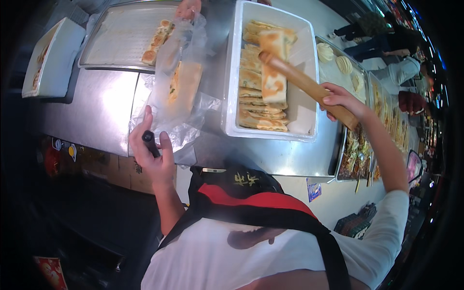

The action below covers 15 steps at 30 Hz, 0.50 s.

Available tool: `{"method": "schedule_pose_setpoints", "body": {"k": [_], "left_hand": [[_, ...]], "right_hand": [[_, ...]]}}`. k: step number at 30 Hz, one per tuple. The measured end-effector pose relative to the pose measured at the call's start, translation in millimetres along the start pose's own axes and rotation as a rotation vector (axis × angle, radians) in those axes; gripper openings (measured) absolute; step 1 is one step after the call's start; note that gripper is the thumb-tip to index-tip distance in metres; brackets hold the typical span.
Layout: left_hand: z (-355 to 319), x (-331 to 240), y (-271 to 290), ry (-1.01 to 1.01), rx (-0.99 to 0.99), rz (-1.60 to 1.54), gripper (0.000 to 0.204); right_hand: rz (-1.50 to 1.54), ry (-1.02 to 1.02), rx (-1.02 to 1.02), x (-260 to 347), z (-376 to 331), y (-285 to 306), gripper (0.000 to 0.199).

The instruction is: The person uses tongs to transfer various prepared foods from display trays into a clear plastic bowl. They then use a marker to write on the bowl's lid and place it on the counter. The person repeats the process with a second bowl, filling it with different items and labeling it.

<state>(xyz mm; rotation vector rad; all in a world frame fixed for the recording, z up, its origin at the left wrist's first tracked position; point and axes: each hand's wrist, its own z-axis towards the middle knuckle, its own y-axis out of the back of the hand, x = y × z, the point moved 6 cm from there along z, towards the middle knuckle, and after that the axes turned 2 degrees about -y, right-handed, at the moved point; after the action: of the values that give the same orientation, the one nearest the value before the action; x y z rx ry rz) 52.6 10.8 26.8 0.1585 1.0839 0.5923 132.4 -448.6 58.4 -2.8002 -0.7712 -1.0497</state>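
My right hand (340, 99) grips long wooden tongs (309, 87). Their far end lies over a browned flatbread (274, 91) on top of the stack; whether they pinch it cannot be told. Many folded flatbreads (250, 79) stand in rows in the white foam box (313, 63). In my left hand (147, 150), fingers curled upward, is a black handle (151, 143); its other end is hidden. Beyond that hand, a clear plastic bag (181, 108) holds a cut flatbread (180, 84). Another person's hand (188, 8) is at the bag's top.
A metal tray (116, 34) at the far left bears a row of browned pastries (158, 42). Left of it stands a white container (63, 53). On the right are pale dough rounds (344, 64) and a tray of chopped filling (355, 154). People (401, 70) stand beyond.
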Motion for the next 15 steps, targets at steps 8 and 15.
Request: {"method": "schedule_pose_setpoints", "body": {"k": [8, 15], "left_hand": [[-2, -12, -19, 0.145, -0.056, -0.326, 0.061], [-16, -11, -30, 0.158, -0.001, -0.493, 0.067]], "right_hand": [[0.338, 0.176, -0.04, 93, 18, -128, 0.048], [0.407, 0.088, 0.136, 91, 98, -201, 0.042]]}}
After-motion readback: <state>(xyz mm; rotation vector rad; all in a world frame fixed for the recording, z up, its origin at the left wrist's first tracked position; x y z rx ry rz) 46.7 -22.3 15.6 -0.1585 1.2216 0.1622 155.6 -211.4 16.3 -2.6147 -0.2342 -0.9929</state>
